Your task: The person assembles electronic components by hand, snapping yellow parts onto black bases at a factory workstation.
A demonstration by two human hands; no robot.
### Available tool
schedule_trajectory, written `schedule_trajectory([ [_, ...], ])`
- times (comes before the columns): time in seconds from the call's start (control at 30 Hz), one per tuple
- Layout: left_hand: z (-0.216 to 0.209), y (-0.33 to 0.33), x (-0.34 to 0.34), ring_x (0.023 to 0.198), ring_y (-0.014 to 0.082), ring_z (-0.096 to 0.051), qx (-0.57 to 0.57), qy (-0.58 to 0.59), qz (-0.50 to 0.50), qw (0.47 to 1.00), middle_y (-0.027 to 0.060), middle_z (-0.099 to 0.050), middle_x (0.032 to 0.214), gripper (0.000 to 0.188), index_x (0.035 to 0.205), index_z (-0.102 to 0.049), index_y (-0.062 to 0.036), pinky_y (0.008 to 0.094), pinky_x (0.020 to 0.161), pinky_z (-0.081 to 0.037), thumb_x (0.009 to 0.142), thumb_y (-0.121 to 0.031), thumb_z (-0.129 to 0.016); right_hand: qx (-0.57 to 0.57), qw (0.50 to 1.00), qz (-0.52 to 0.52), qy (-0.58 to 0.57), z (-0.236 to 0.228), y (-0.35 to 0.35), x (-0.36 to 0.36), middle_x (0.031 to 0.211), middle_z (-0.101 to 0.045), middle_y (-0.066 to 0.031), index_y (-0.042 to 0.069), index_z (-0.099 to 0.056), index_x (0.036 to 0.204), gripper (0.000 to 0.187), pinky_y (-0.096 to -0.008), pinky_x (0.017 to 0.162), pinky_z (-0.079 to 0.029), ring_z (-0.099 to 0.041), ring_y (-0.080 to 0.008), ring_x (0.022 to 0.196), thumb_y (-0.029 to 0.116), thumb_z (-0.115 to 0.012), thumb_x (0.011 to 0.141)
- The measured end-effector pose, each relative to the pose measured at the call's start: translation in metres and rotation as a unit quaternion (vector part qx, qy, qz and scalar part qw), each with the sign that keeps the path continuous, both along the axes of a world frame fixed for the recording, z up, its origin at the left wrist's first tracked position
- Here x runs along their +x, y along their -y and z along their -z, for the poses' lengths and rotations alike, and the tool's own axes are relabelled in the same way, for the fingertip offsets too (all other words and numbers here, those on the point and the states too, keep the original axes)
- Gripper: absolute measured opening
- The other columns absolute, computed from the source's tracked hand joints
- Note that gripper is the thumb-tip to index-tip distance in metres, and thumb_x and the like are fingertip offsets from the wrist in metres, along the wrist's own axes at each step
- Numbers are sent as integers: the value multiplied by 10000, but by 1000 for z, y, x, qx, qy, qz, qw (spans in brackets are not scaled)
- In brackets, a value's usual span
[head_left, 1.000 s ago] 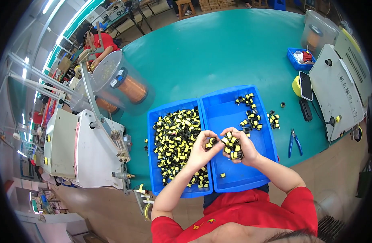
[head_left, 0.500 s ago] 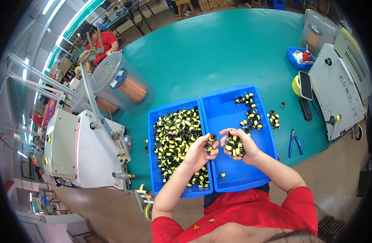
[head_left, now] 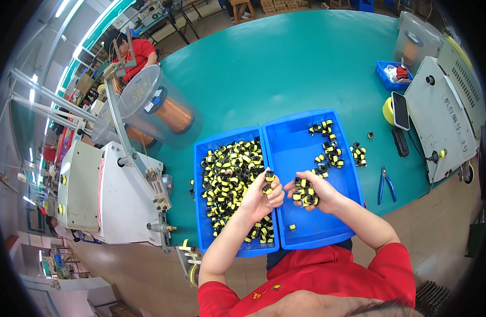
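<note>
At frame centre, over two blue trays on the teal counter: left hand pinching yellow-and-black parts, right hand cupped around a handful, kept low so drops land inside; loose heap left of centre.

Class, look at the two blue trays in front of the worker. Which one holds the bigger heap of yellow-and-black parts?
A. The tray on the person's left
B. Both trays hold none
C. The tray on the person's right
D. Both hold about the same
A: the left blue tray is packed with yellow-and-black parts, while the right blue tray holds only a scattered few.
</note>
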State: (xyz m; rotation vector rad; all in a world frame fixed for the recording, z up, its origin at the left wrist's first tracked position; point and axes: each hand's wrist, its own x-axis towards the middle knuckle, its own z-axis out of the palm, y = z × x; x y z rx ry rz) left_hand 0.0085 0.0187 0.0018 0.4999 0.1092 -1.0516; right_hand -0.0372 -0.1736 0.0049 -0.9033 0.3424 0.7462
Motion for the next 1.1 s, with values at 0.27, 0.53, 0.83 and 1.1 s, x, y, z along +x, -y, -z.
schedule_trajectory([
  [0.27, -17, 2, -2, 549, 134, -475, 138, 171, -87, 972, 67, -530, 780, 330, 832, -524, -34, 210, 433, -291, 929, -308, -366, 97, 992, -69, -46, 6, 6, 2, 792, -579, -62, 36, -570, 936, 476, -213, 322, -264, -521, -151, 561, 465, -368, 885],
  [0.53, -11, 10, -10, 801, 79, -585, 236, 328, -39, 914, 85, -585, 1084, 197, 906, -521, -62, 191, 606, -456, 784, -42, -674, 146, 987, -72, -7, -6, 2, 0, 784, -561, -52, 100, -518, 1008, 462, -195, 317, -259, -509, -152, 567, 516, -346, 899],
  [0.83, -10, 7, 0, 587, 57, -394, 155, 183, -104, 965, 32, -563, 842, 196, 1057, -544, -33, 186, 485, -312, 883, -120, -570, 103, 995, -10, 4, 3, 3, -2, 836, -537, -72, 89, -471, 1027, 383, -204, 338, -279, -508, -151, 586, 418, -308, 917],
  [1.1, -17, -13, 16, 825, 176, -528, 534, 628, -287, 487, 75, -553, 918, 132, 971, -586, -25, 283, 706, -425, 855, -87, -580, 67, 997, -14, -20, 8, 4, 1, 822, -560, -61, 87, -488, 980, 359, -200, 341, -283, -539, -153, 595, 414, -351, 926],
])
